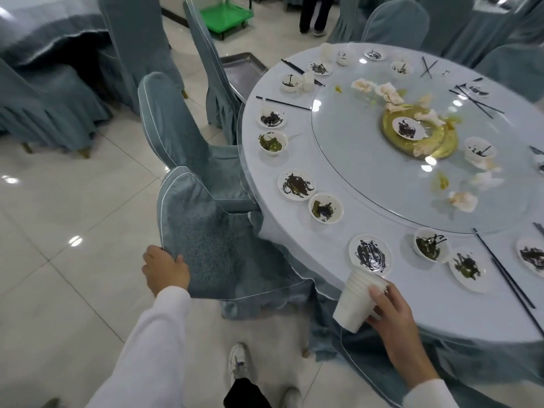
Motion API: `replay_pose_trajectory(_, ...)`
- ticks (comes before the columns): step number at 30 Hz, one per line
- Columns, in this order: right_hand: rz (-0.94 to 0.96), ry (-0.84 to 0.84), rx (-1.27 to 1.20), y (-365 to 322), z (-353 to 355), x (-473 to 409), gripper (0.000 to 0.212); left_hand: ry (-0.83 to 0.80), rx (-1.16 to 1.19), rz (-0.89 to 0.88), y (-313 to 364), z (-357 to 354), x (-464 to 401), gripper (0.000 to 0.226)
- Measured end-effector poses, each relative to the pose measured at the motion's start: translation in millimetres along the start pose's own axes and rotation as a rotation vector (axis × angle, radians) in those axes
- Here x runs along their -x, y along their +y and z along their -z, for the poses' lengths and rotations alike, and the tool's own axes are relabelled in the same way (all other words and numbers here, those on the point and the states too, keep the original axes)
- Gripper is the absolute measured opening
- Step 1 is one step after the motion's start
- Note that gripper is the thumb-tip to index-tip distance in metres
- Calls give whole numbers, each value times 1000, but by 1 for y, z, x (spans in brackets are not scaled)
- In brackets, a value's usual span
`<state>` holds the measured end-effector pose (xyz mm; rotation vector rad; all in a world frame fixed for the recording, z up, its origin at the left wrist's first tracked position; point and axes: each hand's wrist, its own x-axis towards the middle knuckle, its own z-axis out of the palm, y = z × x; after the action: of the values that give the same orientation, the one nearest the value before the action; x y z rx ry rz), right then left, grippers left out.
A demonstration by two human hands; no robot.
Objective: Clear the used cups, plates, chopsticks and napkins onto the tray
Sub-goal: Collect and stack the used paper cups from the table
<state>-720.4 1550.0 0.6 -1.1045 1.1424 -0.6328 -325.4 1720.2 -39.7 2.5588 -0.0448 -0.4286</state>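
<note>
My right hand grips a stack of white paper cups, tilted, at the near edge of the round table. My left hand holds the top corner of a blue-covered chair back. Several dirty white plates and bowls ring the table edge. Black chopsticks lie at the right, another pair at the far left. Crumpled napkins lie on the glass turntable. A metal tray rests on a chair beyond the table.
Covered chairs stand close along the table's left side. Another draped table is at the far left. A green cart and a standing person's legs are at the back. Tiled floor lies to my left.
</note>
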Motion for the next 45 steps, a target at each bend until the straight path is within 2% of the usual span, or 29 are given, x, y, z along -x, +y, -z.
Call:
replay_pose_trajectory(5, -9, -38, 9, 5, 23, 12, 52, -52, -83, 52, 3, -4, 20, 48)
replay_pose_trajectory(10, 13, -92, 6, 7, 37, 20, 44, -101, -115, 60, -4, -13, 52, 50)
replay_pose_trajectory(28, 0, -140, -94, 14, 67, 37, 45, -127, -27, 130, -22, -28, 156, 52)
replay_pose_trajectory(37, -4, -166, -91, 17, 60, 47, 60, -128, 31, 137, -39, -29, 186, 51)
replay_pose_trajectory(45, 53, -223, -77, 12, 46, 55, 34, -184, 56, 100, -52, -24, 189, 51)
